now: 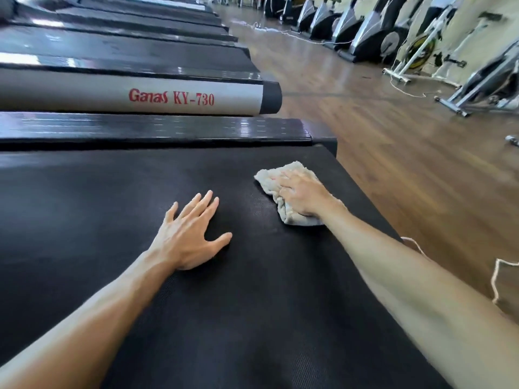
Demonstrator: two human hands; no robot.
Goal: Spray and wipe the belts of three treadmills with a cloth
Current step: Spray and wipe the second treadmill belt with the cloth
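A wide black treadmill belt fills the near part of the view. My right hand presses flat on a crumpled beige cloth near the belt's rear right corner, fingers straight. My left hand rests palm down on the bare belt to the left of the cloth, fingers spread. No spray bottle is in view.
Past the belt lies a black side rail, then a second treadmill with a grey rail marked Ganas KY-730 and more treadmills behind. Wooden floor runs on the right, with exercise bikes along the wall and a white cord.
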